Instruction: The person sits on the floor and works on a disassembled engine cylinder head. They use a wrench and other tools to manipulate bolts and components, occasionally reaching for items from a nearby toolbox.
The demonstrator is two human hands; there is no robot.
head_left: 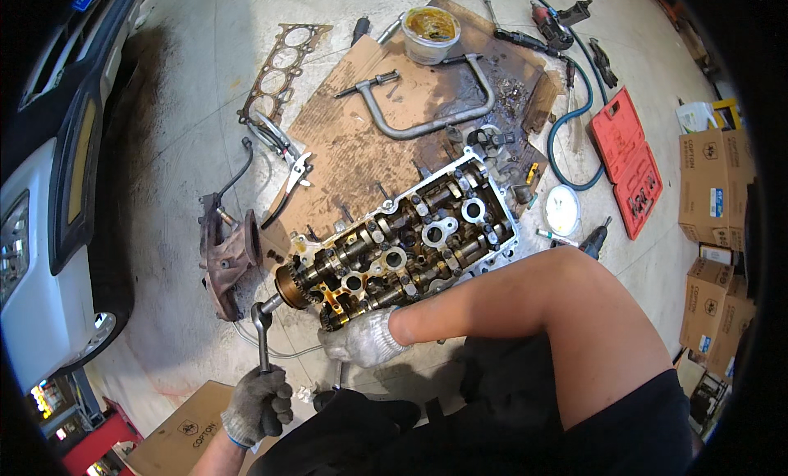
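An oily cylinder head (434, 233) with its camshafts exposed lies slantwise before me. At its near-left end is a brown camshaft phaser (292, 286) with a toothed sprocket. My left hand (260, 405), in a grey knit glove, grips the handle of a ratchet wrench (263, 340). The ratchet's head and socket (269, 304) meet the phaser's face. My right hand (362, 342), in a pale glove, is against the near edge of the cylinder head, beside the lower camshaft sprocket (329, 319). Its fingers are largely hidden. A metal shaft (338, 374) shows just below that glove.
Oil-stained cardboard (345, 125) bears a large C-shaped clamp (431, 122) and a grease tub (430, 36). A head gasket (280, 76), pliers (294, 173) and a rusty manifold (233, 263) lie leftward. A red tool case (627, 162) and hose (563, 131) are rightward; a car (46, 279) stands left.
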